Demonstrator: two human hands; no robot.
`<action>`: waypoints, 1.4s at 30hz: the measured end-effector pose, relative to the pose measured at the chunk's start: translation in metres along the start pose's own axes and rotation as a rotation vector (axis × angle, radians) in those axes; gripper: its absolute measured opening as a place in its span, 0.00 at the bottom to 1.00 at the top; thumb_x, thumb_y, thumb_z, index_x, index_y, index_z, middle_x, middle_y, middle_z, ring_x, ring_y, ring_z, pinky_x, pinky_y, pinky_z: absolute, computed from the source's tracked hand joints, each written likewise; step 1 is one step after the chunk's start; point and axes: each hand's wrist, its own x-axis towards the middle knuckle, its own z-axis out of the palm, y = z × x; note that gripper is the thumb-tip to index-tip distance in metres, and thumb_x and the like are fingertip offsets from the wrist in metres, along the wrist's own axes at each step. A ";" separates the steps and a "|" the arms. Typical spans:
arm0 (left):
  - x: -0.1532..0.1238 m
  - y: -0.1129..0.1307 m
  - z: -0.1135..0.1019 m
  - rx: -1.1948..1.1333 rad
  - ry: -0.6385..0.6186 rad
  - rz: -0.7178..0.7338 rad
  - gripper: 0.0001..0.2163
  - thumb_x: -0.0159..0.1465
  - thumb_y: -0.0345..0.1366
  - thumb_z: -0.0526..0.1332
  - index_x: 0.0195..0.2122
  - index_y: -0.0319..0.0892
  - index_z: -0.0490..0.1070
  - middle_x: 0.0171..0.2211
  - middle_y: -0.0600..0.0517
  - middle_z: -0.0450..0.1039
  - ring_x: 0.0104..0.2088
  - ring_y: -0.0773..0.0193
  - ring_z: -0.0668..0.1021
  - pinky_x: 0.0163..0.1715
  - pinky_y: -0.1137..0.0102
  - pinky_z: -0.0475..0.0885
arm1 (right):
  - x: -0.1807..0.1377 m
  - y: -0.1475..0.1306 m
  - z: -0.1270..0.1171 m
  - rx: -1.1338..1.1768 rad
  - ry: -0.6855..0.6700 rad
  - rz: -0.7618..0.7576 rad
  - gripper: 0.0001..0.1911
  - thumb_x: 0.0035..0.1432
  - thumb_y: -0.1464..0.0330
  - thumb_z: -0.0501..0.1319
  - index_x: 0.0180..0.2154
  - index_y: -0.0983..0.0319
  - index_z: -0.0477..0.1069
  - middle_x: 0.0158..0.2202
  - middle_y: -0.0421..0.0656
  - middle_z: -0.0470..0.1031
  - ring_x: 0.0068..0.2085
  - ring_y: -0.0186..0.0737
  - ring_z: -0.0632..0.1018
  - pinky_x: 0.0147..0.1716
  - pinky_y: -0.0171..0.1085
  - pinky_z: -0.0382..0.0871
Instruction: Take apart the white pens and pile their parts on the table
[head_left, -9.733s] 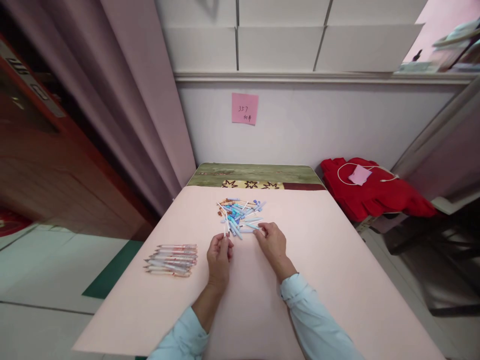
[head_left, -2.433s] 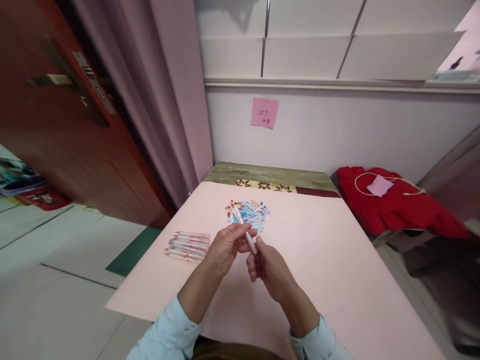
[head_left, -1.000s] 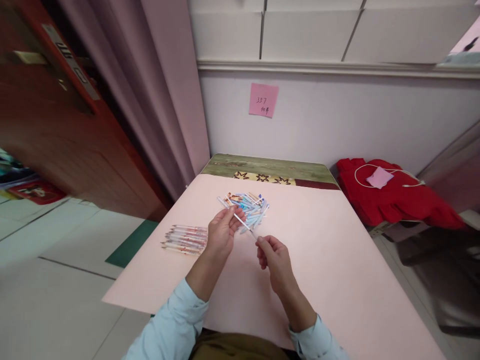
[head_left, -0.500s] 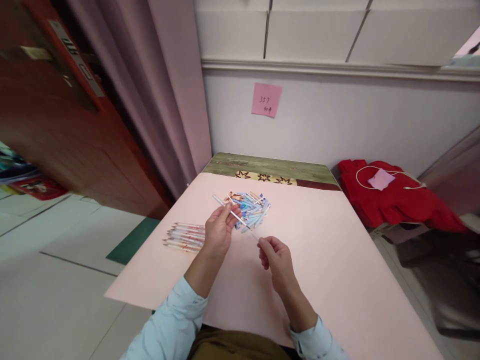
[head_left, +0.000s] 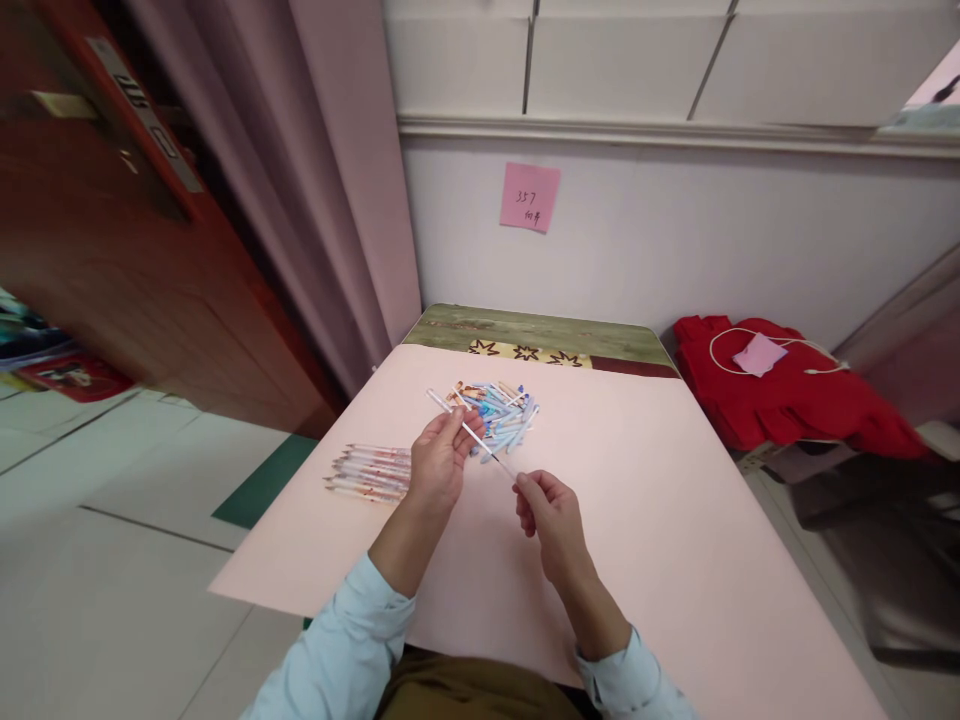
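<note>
Across both hands lies a slim pen (head_left: 480, 440), white along its middle, clear towards its ends, with a small dark spot near the right. My left hand (head_left: 439, 460) is closed on its white part, thumb on top and the other fingers curled beneath. At the lower right end, my right hand (head_left: 549, 510) pinches a clear section between thumb and fingers. Whether that section is a separate piece I cannot tell. Just beyond my left hand is a pile of loose pen parts (head_left: 510, 415), blue, white and brown. Several pens (head_left: 367, 470) lie side by side left of my left wrist, partly hidden by it.
Pale pink sheeting covers the table (head_left: 660, 560), whose green patterned far edge (head_left: 540, 325) meets the wall. A red cloth (head_left: 727, 400) with a white cable lies beyond the right side. A brown door (head_left: 150, 250) and mauve curtain (head_left: 345, 180) stand at the left.
The camera view has shifted very slightly. Both hands keep almost the same hold on the pen, and the pile and the row of pens stay put.
</note>
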 end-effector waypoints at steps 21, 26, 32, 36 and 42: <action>-0.025 -0.019 0.004 0.084 -0.151 -0.099 0.10 0.59 0.34 0.67 0.40 0.36 0.74 0.38 0.43 0.79 0.35 0.63 0.81 0.43 0.67 0.75 | 0.002 -0.004 0.006 0.032 -0.001 -0.036 0.19 0.53 0.53 0.64 0.29 0.64 0.72 0.19 0.37 0.68 0.18 0.27 0.65 0.16 0.28 0.56; -0.033 -0.018 0.002 0.093 -0.181 -0.224 0.10 0.63 0.36 0.63 0.42 0.36 0.75 0.39 0.43 0.80 0.37 0.61 0.81 0.40 0.67 0.76 | 0.003 -0.009 0.007 -0.015 0.022 -0.104 0.23 0.58 0.50 0.59 0.28 0.65 0.73 0.18 0.38 0.67 0.18 0.28 0.65 0.16 0.29 0.57; -0.024 -0.016 -0.004 0.080 -0.193 -0.198 0.10 0.61 0.34 0.64 0.42 0.37 0.75 0.38 0.43 0.80 0.38 0.62 0.81 0.44 0.67 0.75 | 0.003 -0.005 0.002 -0.070 0.005 -0.171 0.20 0.60 0.53 0.58 0.38 0.63 0.73 0.22 0.37 0.68 0.20 0.29 0.66 0.18 0.29 0.60; -0.023 -0.021 -0.008 0.102 -0.210 -0.153 0.10 0.59 0.36 0.67 0.40 0.38 0.74 0.38 0.43 0.80 0.38 0.62 0.81 0.44 0.67 0.74 | 0.003 0.000 0.003 -0.001 -0.005 -0.148 0.19 0.54 0.55 0.66 0.41 0.61 0.67 0.26 0.37 0.73 0.22 0.32 0.72 0.22 0.31 0.67; -0.031 -0.026 -0.003 0.103 -0.227 -0.191 0.10 0.56 0.35 0.69 0.34 0.39 0.70 0.38 0.44 0.80 0.37 0.61 0.81 0.41 0.68 0.74 | 0.001 -0.001 0.004 -0.101 0.061 -0.200 0.16 0.55 0.55 0.65 0.35 0.61 0.67 0.26 0.40 0.75 0.24 0.35 0.75 0.25 0.34 0.72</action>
